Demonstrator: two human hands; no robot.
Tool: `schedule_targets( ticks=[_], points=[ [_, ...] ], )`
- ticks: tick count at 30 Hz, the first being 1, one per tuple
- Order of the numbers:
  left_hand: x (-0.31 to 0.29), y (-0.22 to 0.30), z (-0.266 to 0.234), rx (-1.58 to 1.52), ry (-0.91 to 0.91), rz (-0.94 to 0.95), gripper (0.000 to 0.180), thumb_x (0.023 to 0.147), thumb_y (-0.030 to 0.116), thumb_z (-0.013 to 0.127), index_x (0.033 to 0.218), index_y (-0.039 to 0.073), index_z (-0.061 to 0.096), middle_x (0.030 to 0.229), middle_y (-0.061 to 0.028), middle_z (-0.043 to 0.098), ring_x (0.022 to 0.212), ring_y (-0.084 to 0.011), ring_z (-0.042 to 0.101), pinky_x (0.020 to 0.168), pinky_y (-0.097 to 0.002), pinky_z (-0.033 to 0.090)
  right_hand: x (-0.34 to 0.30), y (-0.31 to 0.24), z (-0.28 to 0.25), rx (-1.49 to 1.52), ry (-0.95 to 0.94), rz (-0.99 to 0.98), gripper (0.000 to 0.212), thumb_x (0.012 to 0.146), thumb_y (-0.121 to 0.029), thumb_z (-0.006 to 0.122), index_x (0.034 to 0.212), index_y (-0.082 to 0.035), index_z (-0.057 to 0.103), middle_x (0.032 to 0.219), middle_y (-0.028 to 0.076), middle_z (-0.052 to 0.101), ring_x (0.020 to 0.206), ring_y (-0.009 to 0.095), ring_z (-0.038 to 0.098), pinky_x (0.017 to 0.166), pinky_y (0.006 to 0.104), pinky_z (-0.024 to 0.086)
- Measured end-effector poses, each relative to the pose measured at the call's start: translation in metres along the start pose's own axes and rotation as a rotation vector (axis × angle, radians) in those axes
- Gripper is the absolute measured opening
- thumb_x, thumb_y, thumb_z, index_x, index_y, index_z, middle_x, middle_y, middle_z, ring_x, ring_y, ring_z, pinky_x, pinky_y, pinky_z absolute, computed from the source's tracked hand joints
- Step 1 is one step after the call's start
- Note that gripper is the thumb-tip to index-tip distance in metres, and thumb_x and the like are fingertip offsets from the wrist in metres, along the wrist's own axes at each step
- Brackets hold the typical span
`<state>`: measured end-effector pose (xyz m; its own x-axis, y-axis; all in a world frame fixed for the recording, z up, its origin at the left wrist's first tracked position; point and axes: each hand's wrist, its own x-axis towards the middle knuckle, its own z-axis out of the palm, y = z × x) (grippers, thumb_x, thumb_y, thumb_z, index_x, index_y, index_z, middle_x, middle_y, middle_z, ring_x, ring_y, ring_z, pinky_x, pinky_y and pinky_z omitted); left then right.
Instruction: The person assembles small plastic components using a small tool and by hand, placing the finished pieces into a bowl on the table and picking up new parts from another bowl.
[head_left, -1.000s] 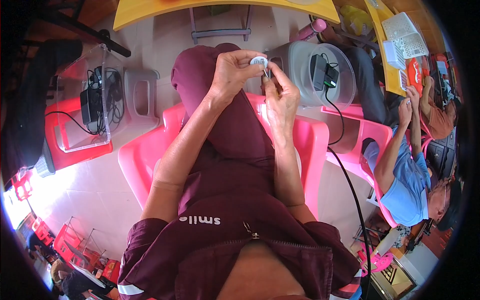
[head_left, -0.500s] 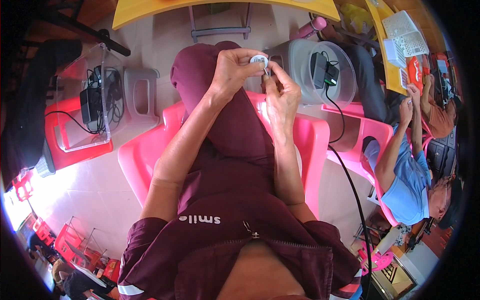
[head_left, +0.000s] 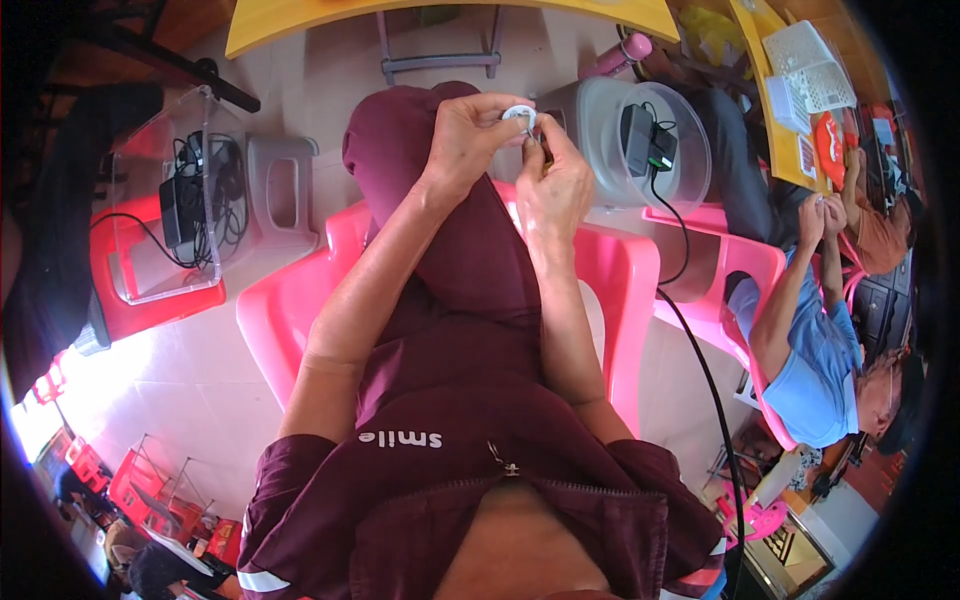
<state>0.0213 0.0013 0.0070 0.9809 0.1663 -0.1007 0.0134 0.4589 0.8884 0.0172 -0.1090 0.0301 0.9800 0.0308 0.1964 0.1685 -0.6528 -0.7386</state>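
Above my lap, both hands meet at a small round white plastic piece (head_left: 519, 113). My left hand (head_left: 467, 140) pinches it between thumb and fingers from the left. From the right, my right hand (head_left: 556, 180) grips a thin, slender tool (head_left: 531, 134) whose tip touches or nearly touches the lower side of the white piece. Most of that tool is hidden by my fingers, so its kind cannot be made out. Dark maroon trousers (head_left: 430, 200) lie beneath both hands.
I sit in a pink plastic chair (head_left: 630, 300). Clear tubs with black adapters and cables stand left (head_left: 150, 270) and right (head_left: 700, 170). A black cable (head_left: 705, 370) runs down on the right. A yellow table (head_left: 450, 12) is ahead; a person in blue (head_left: 815, 380) sits at right.
My right hand has turned and shifted slightly left, its fingers now more curled round the tool. The white piece has tilted a little. The person at right has brought both hands together.
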Motion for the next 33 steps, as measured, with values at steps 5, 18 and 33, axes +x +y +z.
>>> schedule_targets(
  ticks=[5, 18, 33],
  points=[
    [0.002, 0.005, -0.007, -0.146, -0.017, -0.172, 0.023, 0.088, 0.006, 0.058, 0.108, -0.004, 0.062, 0.1, -0.0103, 0.065, 0.088, -0.0136, 0.063, 0.081, -0.0247, 0.054, 0.002, -0.002, -0.014, -0.081, -0.048, -0.084, 0.026, 0.082, -0.008, 0.057, 0.107, -0.012, 0.064, 0.085, 0.013, 0.064, 0.076, 0.035, 0.062, 0.064, 0.0452, 0.047],
    [0.004, 0.001, -0.007, -0.119, -0.054, -0.213, 0.027, 0.091, 0.01, 0.053, 0.113, -0.005, 0.059, 0.102, -0.0106, 0.065, 0.092, -0.0147, 0.064, 0.084, -0.0257, 0.053, 0.008, -0.005, -0.014, -0.228, -0.067, -0.116, 0.024, 0.081, -0.007, 0.057, 0.104, -0.009, 0.063, 0.087, 0.014, 0.065, 0.079, 0.036, 0.063, 0.065, 0.0457, 0.049],
    [0.003, -0.006, -0.005, -0.049, -0.066, -0.097, 0.025, 0.09, 0.01, 0.058, 0.112, -0.003, 0.062, 0.102, -0.008, 0.065, 0.093, -0.0126, 0.062, 0.083, -0.0249, 0.053, 0.011, -0.008, -0.009, -0.268, -0.027, -0.039, 0.022, 0.082, -0.014, 0.058, 0.102, -0.013, 0.067, 0.084, 0.016, 0.066, 0.079, 0.038, 0.062, 0.065, 0.0438, 0.047]
  ],
)
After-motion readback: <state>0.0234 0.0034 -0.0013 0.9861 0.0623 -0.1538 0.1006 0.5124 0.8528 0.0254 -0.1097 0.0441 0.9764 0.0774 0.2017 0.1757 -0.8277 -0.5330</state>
